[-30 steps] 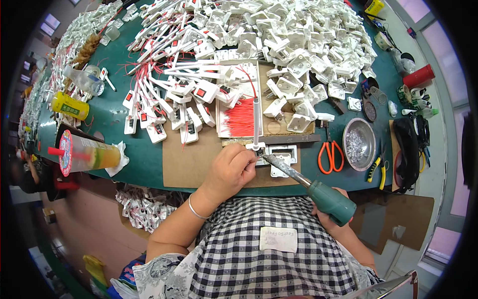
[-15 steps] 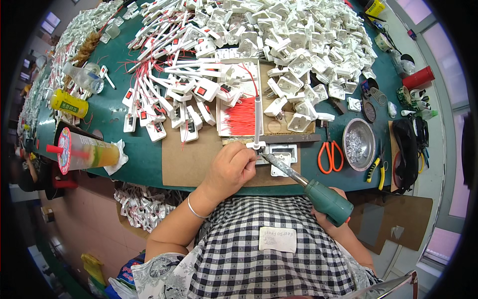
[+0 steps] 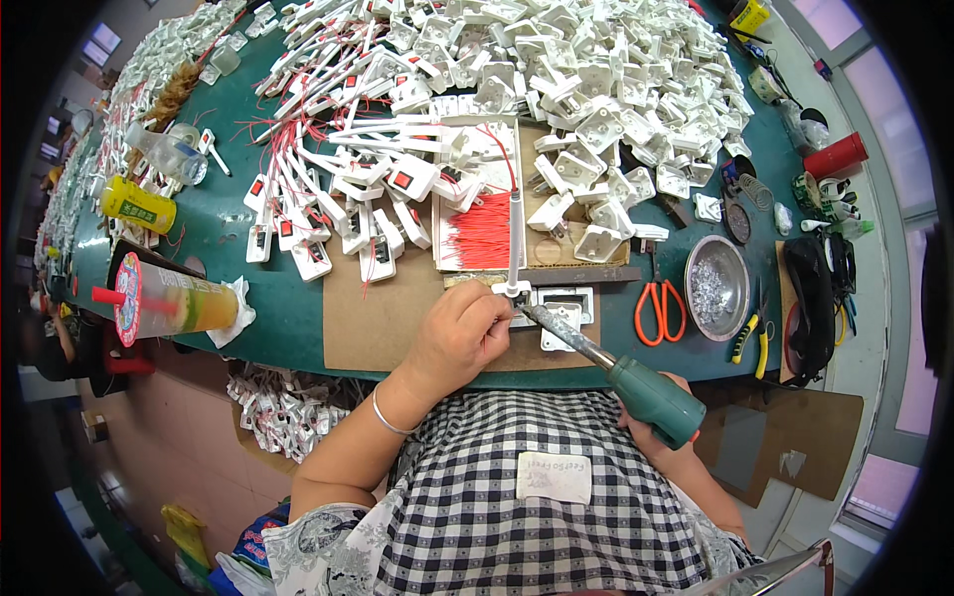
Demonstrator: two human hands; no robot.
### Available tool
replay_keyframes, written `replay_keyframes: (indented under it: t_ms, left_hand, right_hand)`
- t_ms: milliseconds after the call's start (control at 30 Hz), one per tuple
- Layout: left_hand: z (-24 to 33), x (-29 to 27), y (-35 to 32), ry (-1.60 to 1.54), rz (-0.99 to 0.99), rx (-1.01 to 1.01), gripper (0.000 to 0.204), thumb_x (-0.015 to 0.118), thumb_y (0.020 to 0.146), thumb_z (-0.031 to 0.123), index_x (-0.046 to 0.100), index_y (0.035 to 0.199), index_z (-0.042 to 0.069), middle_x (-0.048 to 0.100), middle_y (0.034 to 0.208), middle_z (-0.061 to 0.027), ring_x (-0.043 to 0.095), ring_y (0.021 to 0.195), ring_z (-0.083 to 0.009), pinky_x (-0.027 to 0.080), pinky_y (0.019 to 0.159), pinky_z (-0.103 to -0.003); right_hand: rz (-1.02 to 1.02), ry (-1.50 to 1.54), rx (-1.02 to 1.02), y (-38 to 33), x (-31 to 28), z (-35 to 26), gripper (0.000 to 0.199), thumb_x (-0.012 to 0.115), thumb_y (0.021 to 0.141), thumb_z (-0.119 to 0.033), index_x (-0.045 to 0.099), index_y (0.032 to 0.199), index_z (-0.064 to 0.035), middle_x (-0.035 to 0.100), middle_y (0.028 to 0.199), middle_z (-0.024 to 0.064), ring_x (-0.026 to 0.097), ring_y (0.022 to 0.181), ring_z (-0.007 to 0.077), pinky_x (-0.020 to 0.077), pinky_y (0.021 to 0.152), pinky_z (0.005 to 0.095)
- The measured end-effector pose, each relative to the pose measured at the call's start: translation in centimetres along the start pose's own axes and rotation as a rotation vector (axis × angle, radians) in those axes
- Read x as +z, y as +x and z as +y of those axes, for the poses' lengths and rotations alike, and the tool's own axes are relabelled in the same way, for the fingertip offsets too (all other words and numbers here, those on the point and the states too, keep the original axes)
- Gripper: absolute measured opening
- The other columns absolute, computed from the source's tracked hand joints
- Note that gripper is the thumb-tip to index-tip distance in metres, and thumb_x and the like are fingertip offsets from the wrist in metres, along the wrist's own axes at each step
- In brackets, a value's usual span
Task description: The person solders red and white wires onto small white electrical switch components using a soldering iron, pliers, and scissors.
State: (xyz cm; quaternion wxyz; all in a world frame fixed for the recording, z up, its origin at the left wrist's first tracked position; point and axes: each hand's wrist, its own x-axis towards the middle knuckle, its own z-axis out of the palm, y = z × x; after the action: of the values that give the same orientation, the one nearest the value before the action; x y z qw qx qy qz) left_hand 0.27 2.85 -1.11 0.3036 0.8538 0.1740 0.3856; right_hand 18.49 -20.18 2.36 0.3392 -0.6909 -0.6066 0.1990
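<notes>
My right hand (image 3: 656, 427) grips the green handle of a soldering iron (image 3: 651, 402), mostly behind it. The iron's metal shaft slants up and left, its tip at a small white switch housing (image 3: 519, 294) at the table's front. From that housing a white stem (image 3: 515, 238) points away from me, with a red wire (image 3: 504, 149) coming out of its far end. My left hand (image 3: 462, 326) is closed in a pinch against the housing's left side; what its fingertips hold is hidden. Open white boxes (image 3: 561, 323) lie just right of the tip.
A tray of cut red wires (image 3: 482, 233) lies beyond my hands, with heaped white housings (image 3: 596, 89) behind. Orange-handled scissors (image 3: 660, 313), a metal bowl (image 3: 716, 288) of small clear pieces and yellow-handled pliers (image 3: 752, 348) are on the right. A drink cup (image 3: 179, 300) tilts at left.
</notes>
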Motion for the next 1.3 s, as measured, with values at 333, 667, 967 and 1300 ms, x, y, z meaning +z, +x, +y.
replay_keyframes:
  t_ms: [333,667,967,1300]
  left_hand:
    - [0.0,0.0,0.1,0.000,-0.005,0.012,0.019,0.063,0.064,-0.006,0.055,0.078,0.004,0.052,0.072,-0.0089,0.053,0.061,-0.0240,0.044,0.054,-0.033]
    - [0.3,-0.1,0.0,0.004,-0.010,-0.014,0.018,0.064,0.065,-0.006,0.056,0.079,0.003,0.053,0.072,-0.0090,0.052,0.060,-0.0233,0.043,0.052,-0.032]
    - [0.2,0.0,-0.1,0.003,-0.016,-0.016,0.017,0.066,0.067,-0.005,0.057,0.079,0.003,0.053,0.073,-0.0088,0.052,0.060,-0.0230,0.043,0.052,-0.032]
    - [0.4,0.0,-0.1,0.013,-0.019,-0.041,0.016,0.067,0.069,-0.004,0.058,0.080,0.004,0.054,0.073,-0.0082,0.053,0.060,-0.0222,0.043,0.053,-0.032]
  right_hand:
    - [0.242,0.634,0.278,-1.0,0.8,-0.1,0.051,0.063,0.088,-0.025,0.035,0.119,0.0025,0.061,0.109,0.0160,0.063,0.072,0.0171,0.0518,0.069,0.0294]
    - [0.258,0.746,0.261,-1.1,0.6,-0.1,0.052,0.063,0.089,-0.023,0.033,0.122,0.0033,0.060,0.112,0.0178,0.063,0.072,0.0157,0.0519,0.068,0.0274]
    - [0.180,0.668,0.259,-1.5,0.4,0.6,0.049,0.064,0.087,-0.019,0.038,0.122,0.0039,0.061,0.107,0.0157,0.064,0.071,0.0156,0.0512,0.069,0.0266]
    - [0.158,0.699,0.285,-0.8,0.4,-0.2,0.045,0.062,0.087,-0.010,0.036,0.121,0.0041,0.063,0.095,0.0143,0.064,0.072,0.0167,0.0517,0.069,0.0296]
